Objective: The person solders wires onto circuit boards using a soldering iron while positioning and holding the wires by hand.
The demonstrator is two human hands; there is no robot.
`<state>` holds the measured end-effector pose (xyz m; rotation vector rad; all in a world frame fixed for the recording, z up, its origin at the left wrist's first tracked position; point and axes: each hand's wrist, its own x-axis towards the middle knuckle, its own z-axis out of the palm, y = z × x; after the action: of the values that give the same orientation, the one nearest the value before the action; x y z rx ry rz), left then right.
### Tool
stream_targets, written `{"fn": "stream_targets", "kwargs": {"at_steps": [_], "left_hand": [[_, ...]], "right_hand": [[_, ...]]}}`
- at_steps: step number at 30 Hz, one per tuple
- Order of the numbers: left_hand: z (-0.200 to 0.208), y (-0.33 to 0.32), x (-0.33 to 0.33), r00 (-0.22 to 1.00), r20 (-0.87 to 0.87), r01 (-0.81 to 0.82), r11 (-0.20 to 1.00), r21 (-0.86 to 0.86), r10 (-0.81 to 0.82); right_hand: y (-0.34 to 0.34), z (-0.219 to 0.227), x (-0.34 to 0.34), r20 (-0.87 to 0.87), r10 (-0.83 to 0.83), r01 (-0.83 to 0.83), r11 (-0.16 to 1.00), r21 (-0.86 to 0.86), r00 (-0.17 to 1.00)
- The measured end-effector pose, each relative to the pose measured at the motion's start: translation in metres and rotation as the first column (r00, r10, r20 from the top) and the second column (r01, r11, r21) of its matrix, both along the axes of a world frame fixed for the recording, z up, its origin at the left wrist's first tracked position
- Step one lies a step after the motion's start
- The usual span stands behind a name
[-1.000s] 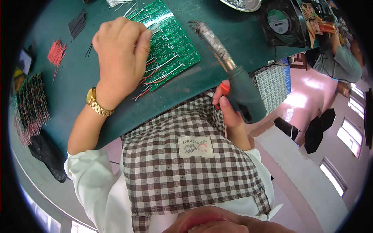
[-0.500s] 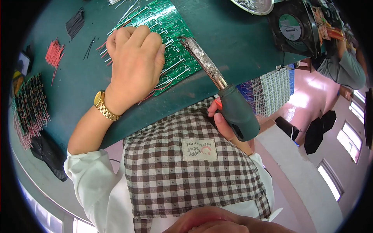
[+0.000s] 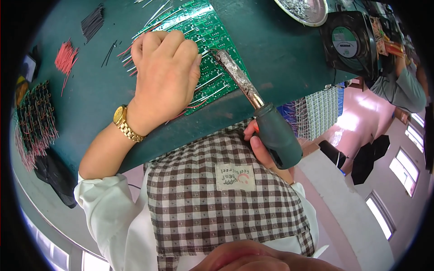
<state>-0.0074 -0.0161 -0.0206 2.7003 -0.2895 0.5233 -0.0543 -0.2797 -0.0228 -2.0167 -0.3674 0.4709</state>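
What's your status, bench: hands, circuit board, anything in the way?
Left hand over circuit board, fingertips hidden. Right hand gripping soldering iron, tip over board, contact unclear. Left hand blocks view of part of board.

Green circuit board [image 3: 218, 37] on a dark green table [image 3: 280, 63], upper centre
Brown-and-white checked apron [image 3: 221, 212], lower centre; gold wristwatch [image 3: 126, 124], centre left; red wires [image 3: 66, 58] and black wires [image 3: 92, 21], upper left.

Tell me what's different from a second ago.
The left hand has moved right and lower in view, farther over the circuit board. The soldering iron moved lower too, its tip now over the board rather than off its right edge. No grasp or release shows. The right hand still holds the iron; red wire pile and black wire pile unchanged.
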Motion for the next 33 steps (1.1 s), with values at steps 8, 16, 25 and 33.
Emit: {"fn": "stream_targets", "kwargs": {"at_steps": [8, 16, 25, 33], "left_hand": [[-0.001, 0.001, -0.001, 1.000, 0.016, -0.006, 1.000, 0.009, 0.006], [0.000, -0.003, -0.002, 1.000, 0.028, -0.005, 1.000, 0.000, 0.005], [0.000, -0.003, 0.000, 0.999, 0.042, -0.011, 1.000, 0.016, 0.011], [0.001, -0.004, 0.001, 0.999, 0.042, -0.003, 1.000, 0.023, 0.003]], "right_hand": [[-0.004, -0.015, -0.008, 0.066, -0.004, 0.010, 0.996, -0.088, 0.998], [-0.005, -0.011, -0.004, -0.017, -0.184, 0.181, 0.941, 0.285, 0.983], [-0.004, -0.007, -0.005, -0.082, -0.217, 0.231, 0.922, 0.311, 0.973], [-0.004, -0.006, -0.012, -0.430, -0.250, 0.429, 0.814, 0.391, 0.868]]}}
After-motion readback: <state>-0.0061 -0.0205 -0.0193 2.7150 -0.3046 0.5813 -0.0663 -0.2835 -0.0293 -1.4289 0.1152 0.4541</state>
